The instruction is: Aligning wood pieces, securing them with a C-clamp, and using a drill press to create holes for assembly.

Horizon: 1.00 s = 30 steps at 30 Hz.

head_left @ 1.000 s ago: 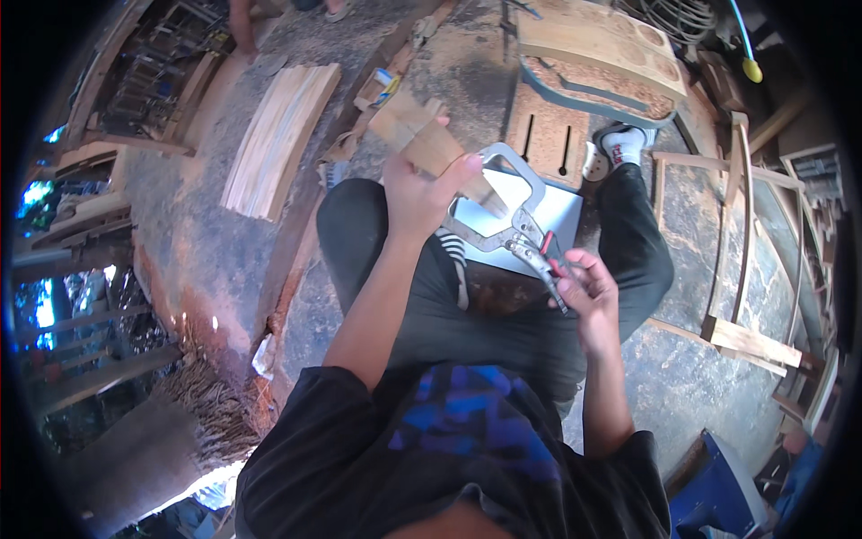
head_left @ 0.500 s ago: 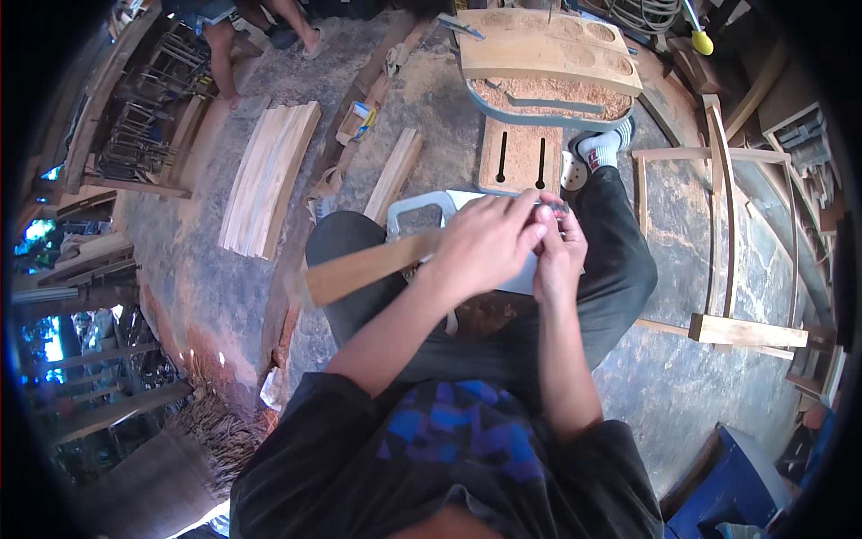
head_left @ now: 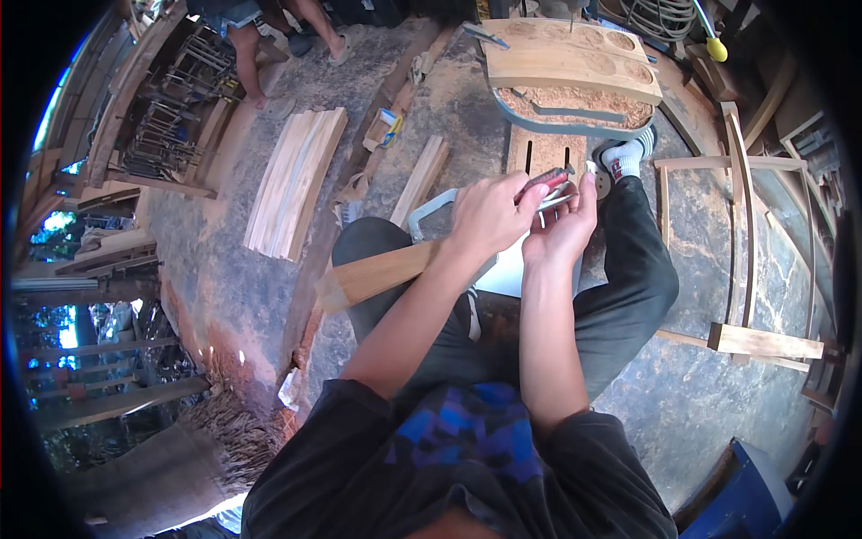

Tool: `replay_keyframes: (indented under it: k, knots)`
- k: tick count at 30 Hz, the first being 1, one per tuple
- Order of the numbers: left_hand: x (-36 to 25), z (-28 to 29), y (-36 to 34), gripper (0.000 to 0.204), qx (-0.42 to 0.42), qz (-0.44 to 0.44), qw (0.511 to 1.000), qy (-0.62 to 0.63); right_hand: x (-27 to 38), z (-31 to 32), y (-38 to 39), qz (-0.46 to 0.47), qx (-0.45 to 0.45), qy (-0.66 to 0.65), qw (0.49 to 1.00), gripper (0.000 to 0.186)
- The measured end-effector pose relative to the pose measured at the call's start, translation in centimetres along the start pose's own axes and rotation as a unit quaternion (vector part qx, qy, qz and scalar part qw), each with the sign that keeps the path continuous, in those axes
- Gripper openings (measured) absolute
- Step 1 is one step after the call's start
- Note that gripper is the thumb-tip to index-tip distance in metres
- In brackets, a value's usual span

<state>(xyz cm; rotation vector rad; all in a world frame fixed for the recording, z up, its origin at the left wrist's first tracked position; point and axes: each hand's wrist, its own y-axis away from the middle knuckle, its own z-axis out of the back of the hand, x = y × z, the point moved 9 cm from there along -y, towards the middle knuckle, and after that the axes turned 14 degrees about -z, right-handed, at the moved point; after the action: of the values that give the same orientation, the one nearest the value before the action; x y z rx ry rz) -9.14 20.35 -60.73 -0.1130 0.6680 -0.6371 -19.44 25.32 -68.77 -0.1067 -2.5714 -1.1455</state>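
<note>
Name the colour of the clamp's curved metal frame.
Clamp frame: light grey, best seen in the head view.

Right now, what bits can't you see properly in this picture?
All in the head view:
Clamp: its middle is hidden by the left hand.
Wooden piece: its right end is hidden around the left wrist.
White sheet: partly covered by the right hand and forearm.
Other person: upper body cut off by the top edge.
Blue thing: cut off by the bottom edge.
</note>
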Motion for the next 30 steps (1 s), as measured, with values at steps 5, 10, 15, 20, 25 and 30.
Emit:
replay_keyframes:
  k: [5, 10, 15, 20, 25, 30]
  knots:
    - [-0.4, -0.2, 0.2, 0.038, 0.004, 0.006, 1.0, -0.013, 0.7, 0.0, -0.6, 0.025, 0.006, -0.031, 0.999, 0.03]
    - [-0.6, -0.5, -0.1, 0.038, 0.019, -0.002, 1.0, -0.012, 1.2, -0.5, -0.6, 0.062, -0.004, -0.071, 0.996, 0.028]
    - [-0.1, -0.6, -0.1, 0.037, 0.022, 0.003, 0.999, -0.029, 1.6, -1.8, -0.7, 0.092, -0.009, -0.088, 0.992, 0.026]
    - [0.0, -0.5, -0.4, 0.038, 0.017, -0.007, 0.999, -0.041, 2.0, -2.0, -1.2, 0.12, 0.007, -0.102, 0.987, 0.025]
    - [-0.2, -0.7, -0.5, 0.041, 0.021, -0.002, 0.999, -0.03, 1.8, -1.3, -2.9, 0.11, 0.036, -0.105, 0.988, 0.022]
    - [-0.4, -0.7, -0.6, 0.044, 0.01, -0.001, 0.999, -0.044, 1.8, -1.6, -3.8, 0.095, 0.073, -0.111, 0.987, 0.019]
